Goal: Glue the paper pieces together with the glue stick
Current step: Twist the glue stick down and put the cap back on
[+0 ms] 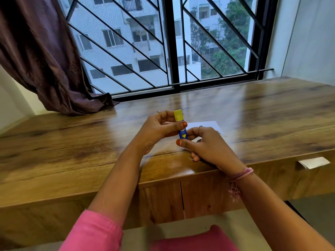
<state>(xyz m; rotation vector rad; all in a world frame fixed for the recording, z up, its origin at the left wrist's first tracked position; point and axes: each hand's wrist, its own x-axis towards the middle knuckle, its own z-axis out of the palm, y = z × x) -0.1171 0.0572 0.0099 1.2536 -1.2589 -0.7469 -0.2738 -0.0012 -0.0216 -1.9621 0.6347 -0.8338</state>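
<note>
Spanning the whole width under the window, wooden surface (72, 142), the landmark for everything else. Lying flat on that surface, just beyond the hands and partly hidden by the right one, white paper pieces (208, 125); how many, cannot tell.

Held above the near middle of the surface, over its front edge, left hand (157, 131) and right hand (208, 144), both wrapped on the glue stick (182, 134). Left hand: fingers curled round the upper part, thumb laid across just under the yellow cap (178, 115). Right hand: thumb and fingers pinching the blue lower barrel from the other side. Neither hand nearer than the other; both already in contact, no gap to close.

Standing nearly upright, long axis of the glue stick running up from the surface, cap end pointing up and slightly away, base end down toward the right hand's thumb. Cap apparently on, so likely the uncapping step, with gluing not begun. Turning on that axis, the coming move as judged: pulling or twisting the cap along the stick's length, left hand up and off, right hand steadying the barrel; afterwards, tipping the open end over and forward toward the paper pieces beyond the hands.
</note>
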